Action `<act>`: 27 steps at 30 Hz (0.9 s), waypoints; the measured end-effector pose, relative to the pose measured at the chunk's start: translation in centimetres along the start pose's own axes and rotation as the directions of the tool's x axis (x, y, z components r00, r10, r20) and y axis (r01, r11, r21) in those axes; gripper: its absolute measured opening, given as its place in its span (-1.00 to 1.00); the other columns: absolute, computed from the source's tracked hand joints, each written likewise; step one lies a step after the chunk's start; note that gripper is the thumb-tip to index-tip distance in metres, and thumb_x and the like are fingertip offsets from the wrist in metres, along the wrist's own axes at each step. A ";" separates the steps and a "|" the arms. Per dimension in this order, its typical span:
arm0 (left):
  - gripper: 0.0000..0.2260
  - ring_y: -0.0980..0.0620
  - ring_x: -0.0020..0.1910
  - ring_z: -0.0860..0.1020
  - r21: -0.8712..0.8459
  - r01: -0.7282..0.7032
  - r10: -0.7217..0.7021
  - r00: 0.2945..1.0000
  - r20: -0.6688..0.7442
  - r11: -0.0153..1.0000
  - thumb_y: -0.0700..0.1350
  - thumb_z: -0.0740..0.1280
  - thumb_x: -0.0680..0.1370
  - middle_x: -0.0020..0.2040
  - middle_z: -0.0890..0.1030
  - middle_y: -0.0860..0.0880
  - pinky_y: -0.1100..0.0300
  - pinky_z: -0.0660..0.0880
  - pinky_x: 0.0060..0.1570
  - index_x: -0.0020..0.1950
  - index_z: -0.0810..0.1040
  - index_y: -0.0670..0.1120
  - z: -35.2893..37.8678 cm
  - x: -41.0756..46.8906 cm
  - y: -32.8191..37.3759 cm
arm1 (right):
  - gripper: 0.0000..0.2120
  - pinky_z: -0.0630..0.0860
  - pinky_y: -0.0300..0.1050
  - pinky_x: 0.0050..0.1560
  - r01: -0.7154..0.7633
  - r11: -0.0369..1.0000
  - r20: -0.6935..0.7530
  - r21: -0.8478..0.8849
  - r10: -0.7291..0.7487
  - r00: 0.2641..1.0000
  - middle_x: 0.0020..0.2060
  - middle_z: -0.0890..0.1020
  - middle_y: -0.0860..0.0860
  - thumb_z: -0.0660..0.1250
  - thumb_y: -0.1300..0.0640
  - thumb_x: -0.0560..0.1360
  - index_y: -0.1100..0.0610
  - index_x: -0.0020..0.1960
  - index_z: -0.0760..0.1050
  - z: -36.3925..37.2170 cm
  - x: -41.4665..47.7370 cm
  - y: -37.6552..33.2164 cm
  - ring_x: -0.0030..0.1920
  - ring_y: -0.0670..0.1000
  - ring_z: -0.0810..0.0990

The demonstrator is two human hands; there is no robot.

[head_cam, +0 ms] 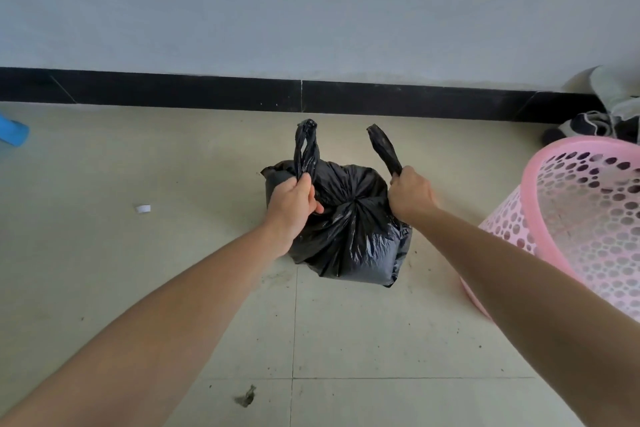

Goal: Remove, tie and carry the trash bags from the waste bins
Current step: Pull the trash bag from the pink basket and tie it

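Pink perforated bin [568, 218] stands right, beside the black trash bag [349, 236] on the floor tiles [173, 166]. 2 hands apart: left hand [292, 204] grips 1 bag ear, right hand [410, 194] grips the other.

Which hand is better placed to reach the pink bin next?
Right, probably: the right hand sits nearest the pink bin; the left hand would have to cross the black bag.

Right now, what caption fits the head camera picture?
The left hand and right hand each grip a handle of the black trash bag beside the pink bin.
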State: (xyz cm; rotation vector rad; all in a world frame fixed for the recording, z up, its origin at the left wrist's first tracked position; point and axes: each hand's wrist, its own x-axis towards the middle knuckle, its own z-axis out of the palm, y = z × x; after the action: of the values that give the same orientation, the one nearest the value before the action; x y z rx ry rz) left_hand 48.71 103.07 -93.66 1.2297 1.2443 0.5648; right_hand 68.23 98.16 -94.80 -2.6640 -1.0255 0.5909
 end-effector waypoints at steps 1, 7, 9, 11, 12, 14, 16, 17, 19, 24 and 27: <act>-0.68 0.02 -0.32 0.49 0.011 -0.014 0.014 1.000 -0.023 1.000 -0.05 0.08 0.71 -0.49 0.36 0.03 0.25 0.38 -0.17 -0.23 0.34 -0.10 0.4 0.0 0.1 | -0.82 0.37 -0.01 -0.16 0.003 0.999 -0.014 0.037 -0.003 1.000 -0.28 0.42 0.07 0.06 0.11 0.68 0.20 0.06 0.35 0.0 0.1 0.0 -0.15 0.19 0.48; -0.85 0.03 -0.33 0.35 0.066 -0.233 0.239 0.962 -0.132 0.970 -0.12 0.13 0.68 -0.31 0.36 -0.06 0.38 0.32 -0.41 -0.05 0.34 -0.15 -0.2 1.0 1.6 | -0.68 0.50 -0.06 -0.17 0.181 0.876 -0.031 0.448 -0.187 0.982 -0.12 0.58 0.01 0.20 -0.14 0.63 0.11 0.13 0.45 -1.2 -0.5 -1.0 -0.11 0.02 0.58; -0.84 0.05 -0.31 0.44 0.105 -0.298 0.312 0.935 -0.167 0.949 -0.14 0.13 0.69 -0.30 0.45 -0.05 0.35 0.39 -0.25 -0.03 0.37 -0.18 -0.8 1.6 2.0 | -0.66 0.61 -0.05 -0.06 0.086 0.705 0.046 0.704 -0.166 0.985 -0.05 0.65 0.05 0.41 -0.08 0.52 0.14 0.15 0.52 -1.6 -0.6 -1.8 -0.06 0.04 0.67; -0.84 0.12 -0.33 0.55 0.024 -0.316 0.313 0.926 -0.210 0.949 -0.14 0.14 0.69 -0.29 0.54 -0.03 0.33 0.47 -0.18 0.00 0.44 -0.17 -1.2 2.3 2.5 | -0.68 0.66 0.04 -0.02 -0.096 0.436 0.181 0.895 -0.157 0.971 -0.02 0.69 0.22 0.50 0.13 0.47 0.29 0.12 0.57 -1.8 -0.5 -2.2 -0.02 0.19 0.71; -0.84 0.12 -0.33 0.58 -0.049 -0.304 0.287 0.932 -0.224 0.951 -0.14 0.12 0.70 -0.28 0.58 -0.04 0.30 0.52 -0.15 0.03 0.46 -0.14 -1.4 2.5 2.8 | -0.70 0.66 0.06 -0.01 -0.166 0.331 0.232 0.929 -0.173 0.957 -0.01 0.69 0.27 0.49 0.21 0.47 0.35 0.13 0.57 -1.8 -0.5 -2.2 0.00 0.23 0.71; -0.82 0.02 -0.28 0.65 -0.205 -0.269 0.224 0.950 -0.218 0.941 -0.11 0.09 0.72 -0.24 0.64 -0.09 0.11 0.60 -0.07 0.07 0.46 -0.07 -1.7 2.9 3.3 | -0.72 0.66 0.03 -0.03 -0.249 0.247 0.302 0.936 -0.205 0.931 0.01 0.69 0.29 0.43 0.25 0.51 0.39 0.16 0.56 -1.5 -0.7 -2.2 0.00 0.21 0.70; -0.82 -0.05 -0.25 0.68 -0.276 -0.231 0.187 0.966 -0.177 0.933 -0.08 0.08 0.72 -0.24 0.67 -0.12 0.01 0.64 -0.06 0.08 0.46 -0.03 -1.8 2.9 3.6 | -0.75 0.65 -0.01 -0.04 -0.237 0.258 0.297 0.937 -0.226 0.928 -0.01 0.71 0.21 0.40 0.19 0.55 0.29 0.17 0.60 -1.3 -0.7 -2.4 -0.03 0.14 0.72; -0.82 -0.06 -0.27 0.68 -0.273 -0.216 0.179 0.972 -0.152 0.937 -0.07 0.08 0.72 -0.27 0.66 -0.10 0.02 0.64 -0.08 0.10 0.47 -0.03 -1.7 3.0 3.8 | -0.78 0.65 -0.04 -0.03 -0.192 0.285 0.263 0.939 -0.237 0.935 -0.02 0.72 0.15 0.39 0.16 0.56 0.22 0.18 0.61 -1.2 -0.6 -2.6 -0.04 0.08 0.72; -0.81 -0.02 -0.36 0.62 -0.240 -0.172 0.150 0.983 -0.105 0.955 -0.06 0.09 0.72 -0.37 0.54 -0.04 0.07 0.61 -0.13 0.13 0.48 -0.04 -1.5 3.1 4.0 | -0.82 0.64 -0.11 -0.01 -0.060 0.364 0.168 0.929 -0.272 0.948 -0.05 0.72 0.03 0.34 0.12 0.59 0.07 0.16 0.63 -1.2 -0.5 -3.2 -0.07 -0.03 0.69; -0.94 0.05 -0.45 0.30 -0.321 0.041 -0.019 0.997 0.071 0.946 -0.26 0.14 0.60 -0.39 0.27 0.02 0.13 0.34 -0.24 -0.02 0.37 -0.12 -1.4 3.6 4.1 | -0.83 0.41 -0.04 -0.26 0.300 0.642 -0.011 0.706 -0.414 0.910 -0.25 0.61 -0.05 0.22 0.07 0.66 -0.04 0.08 0.59 -1.4 -0.5 -3.9 -0.28 0.03 0.48; -0.75 0.03 -0.41 0.34 -0.303 0.165 -0.097 0.969 0.228 0.939 -0.38 0.12 0.49 -0.35 0.31 -0.04 0.16 0.35 -0.29 0.13 0.39 -0.17 -2.5 3.4 4.2 | -0.81 0.35 -0.06 -0.34 0.463 0.778 0.090 0.425 -0.545 0.833 -0.30 0.55 0.04 0.17 0.08 0.67 0.05 -0.06 0.52 -2.1 -0.9 -3.5 -0.36 0.01 0.43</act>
State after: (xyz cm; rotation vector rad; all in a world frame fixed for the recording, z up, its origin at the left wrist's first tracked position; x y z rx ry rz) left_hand 48.66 108.33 -90.80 0.9002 1.0020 0.5015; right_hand 66.49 99.98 -91.48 -1.8921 -1.4431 0.8541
